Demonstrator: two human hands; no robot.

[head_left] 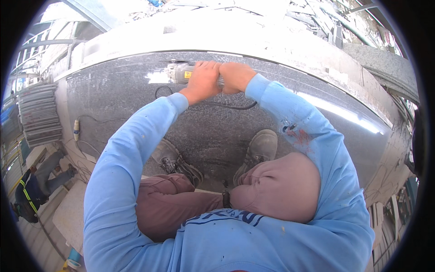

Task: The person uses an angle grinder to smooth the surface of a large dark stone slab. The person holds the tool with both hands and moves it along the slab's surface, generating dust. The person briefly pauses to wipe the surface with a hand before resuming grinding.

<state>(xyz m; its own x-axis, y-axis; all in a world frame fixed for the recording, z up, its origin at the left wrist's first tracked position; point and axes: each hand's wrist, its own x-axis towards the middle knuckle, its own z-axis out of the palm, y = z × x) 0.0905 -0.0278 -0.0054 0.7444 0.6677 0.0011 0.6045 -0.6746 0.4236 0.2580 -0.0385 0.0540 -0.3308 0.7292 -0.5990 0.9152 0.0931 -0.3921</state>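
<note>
While both hands are gripping an angle grinder (181, 74), a dark speckled stone slab (213, 129) is lying beneath them

As the left hand (204, 81) is wrapping around the grinder's grey body, its fingers are curling fully round, just behind a yellow label (187, 75). Just beside it, the right hand (234, 77) is bunching into a closed grip at the tool's rear end; how much of the casing its palm is covering is hidden. The grinder is lying level above the slab, its head pointing left, away from the hands. Ahead and left of the left hand, a thin dark disc (174, 61) is sitting near the slab's far edge; whether it is touching stone, one cannot tell.

Below the right hand, a black power cord (233, 108) is curving over the slab. Nearer the body than the hands, two dusty work boots (260, 147) are resting apart. Well to the left of the left hand, a yellowish cable connector (76, 130) is lying with its thin cable, and farther left a stack of grey strips (40, 113) is standing. Far to the lower left of both hands, another person (31, 195) in dark clothing with a bright yellow stripe is appearing.
</note>
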